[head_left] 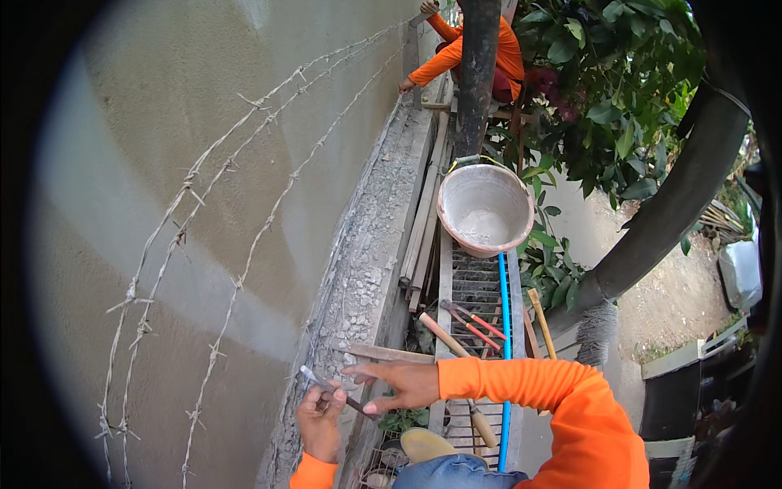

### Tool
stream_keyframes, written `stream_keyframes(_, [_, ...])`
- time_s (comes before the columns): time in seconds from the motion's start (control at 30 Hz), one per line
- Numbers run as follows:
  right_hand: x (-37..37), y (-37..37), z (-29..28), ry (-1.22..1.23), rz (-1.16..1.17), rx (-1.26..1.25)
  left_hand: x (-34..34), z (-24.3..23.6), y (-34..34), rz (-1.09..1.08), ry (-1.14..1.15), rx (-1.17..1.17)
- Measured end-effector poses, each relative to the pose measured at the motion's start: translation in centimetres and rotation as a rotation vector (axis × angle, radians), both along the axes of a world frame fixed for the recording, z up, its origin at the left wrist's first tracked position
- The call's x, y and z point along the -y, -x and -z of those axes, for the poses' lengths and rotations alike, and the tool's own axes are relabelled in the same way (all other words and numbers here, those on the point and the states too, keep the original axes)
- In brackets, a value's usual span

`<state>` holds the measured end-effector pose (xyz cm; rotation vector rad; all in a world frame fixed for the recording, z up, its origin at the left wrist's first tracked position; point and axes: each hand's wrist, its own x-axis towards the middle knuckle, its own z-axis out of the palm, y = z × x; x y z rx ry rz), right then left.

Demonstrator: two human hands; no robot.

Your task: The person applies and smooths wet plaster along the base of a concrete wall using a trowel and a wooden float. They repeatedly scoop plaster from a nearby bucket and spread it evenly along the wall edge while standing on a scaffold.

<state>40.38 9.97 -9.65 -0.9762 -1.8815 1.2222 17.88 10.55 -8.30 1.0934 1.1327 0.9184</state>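
My left hand (pixel 319 425) is closed around a slim tool with a pale end and a dark shaft (pixel 355 403); its exact kind is unclear. It tilts over the rough concrete ledge (pixel 358 301). To its right, my right hand (pixel 406 385) reaches in with fingers apart. The right thumb is close to the shaft's dark end; whether they touch I cannot tell. Below my right forearm lies a wooden tool handle (pixel 484 427). Beyond the forearm are another wooden handle (pixel 444 334) and a red-handled hand tool (pixel 476 323).
Barbed wire strands (pixel 232 287) run along the grey wall (pixel 163 106) at left. A bucket (pixel 486 210) with pale residue stands on the slatted walkway (pixel 476 281), near a blue pipe (pixel 505 326). Farther off, a co-worker in orange (pixel 509 49) crouches behind a dark post (pixel 477 81).
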Motion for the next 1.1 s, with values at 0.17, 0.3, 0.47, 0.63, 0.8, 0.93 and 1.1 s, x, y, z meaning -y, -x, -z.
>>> stream_keyframes(0.17, [3.0,2.3,4.3,0.062,0.349,-0.079,-1.0,2.5,-1.5,0.101,-0.038,-0.139])
stream_keyframes(0.3, [0.1,-9.1,9.8,0.107,0.877,0.362,-1.4,5.6,5.0,0.343,-0.344,-0.764])
stream_keyframes(0.47, [-3.2,-23.9,17.9,0.21,1.014,1.059,-0.4,9.7,13.5,0.384,-0.397,-1.404])
stream_keyframes(0.63, [-3.0,-27.5,22.6,0.045,1.058,1.279,-1.7,13.8,16.5,0.441,-0.051,-1.481])
stream_keyframes(0.8, [-3.3,-25.8,21.4,-0.056,1.175,1.17,-2.9,16.0,18.2,0.407,-0.054,-1.482])
stream_keyframes(0.93, [-2.4,-21.1,19.1,-0.211,1.163,0.904,-4.1,17.0,19.4,0.346,0.255,-1.233])
stream_keyframes(1.1, [0.2,-14.4,18.2,-0.326,1.01,0.697,-4.1,19.4,19.9,0.434,0.091,-1.463])
